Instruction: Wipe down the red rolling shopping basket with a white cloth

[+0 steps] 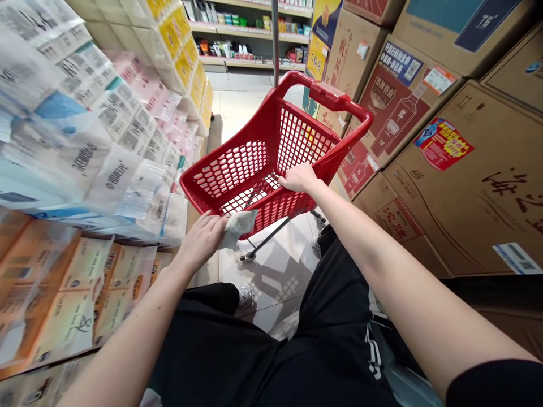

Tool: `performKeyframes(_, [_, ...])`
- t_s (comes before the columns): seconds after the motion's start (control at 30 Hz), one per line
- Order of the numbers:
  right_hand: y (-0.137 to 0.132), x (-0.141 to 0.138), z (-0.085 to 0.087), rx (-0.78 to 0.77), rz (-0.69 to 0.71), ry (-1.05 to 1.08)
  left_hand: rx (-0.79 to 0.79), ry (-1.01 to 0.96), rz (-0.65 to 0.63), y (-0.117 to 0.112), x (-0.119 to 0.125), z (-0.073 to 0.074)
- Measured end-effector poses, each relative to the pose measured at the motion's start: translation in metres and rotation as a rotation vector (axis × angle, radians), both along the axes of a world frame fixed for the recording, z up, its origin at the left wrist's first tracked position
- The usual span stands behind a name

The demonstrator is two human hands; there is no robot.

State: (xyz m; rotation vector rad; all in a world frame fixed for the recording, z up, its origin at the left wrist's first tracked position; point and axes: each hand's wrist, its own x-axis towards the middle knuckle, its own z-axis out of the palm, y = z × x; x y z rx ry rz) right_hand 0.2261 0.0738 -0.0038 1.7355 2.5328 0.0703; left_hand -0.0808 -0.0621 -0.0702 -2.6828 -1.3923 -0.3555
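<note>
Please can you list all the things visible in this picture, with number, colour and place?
shopping basket cart: one, red, centre
cloth: one, white, at the basket's rim
tissue packs: many, white and blue, stacked left
orange packs: many, orange and cream, lower left
cardboard cartons: many, brown, stacked right
shelves: several, beige, far end, holding goods
floor tiles: many, pale, under the cart
black trousers: one pair, bottom centre
left hand: one, against the cloth
right hand: one, on the basket's rim

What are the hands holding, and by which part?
The right hand holds the near rim of the red cart; the left hand holds a white cloth by one end.
</note>
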Motion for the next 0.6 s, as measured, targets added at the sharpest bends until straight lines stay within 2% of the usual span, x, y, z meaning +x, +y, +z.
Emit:
performKeyframes(0.3, [0.001, -0.007, -0.007, 0.100, -0.042, 0.041, 0.096, 0.114, 0.096, 0.003, 0.026, -0.003])
performKeyframes(0.5, [0.001, -0.014, -0.015, 0.260, -0.247, 0.194, 0.125, 0.114, 0.130, -0.001, 0.041, -0.001])
performKeyframes(0.6, [0.000, -0.018, -0.021, 0.280, -0.330, 0.292, 0.142, 0.127, 0.127, -0.005, 0.049, 0.001])
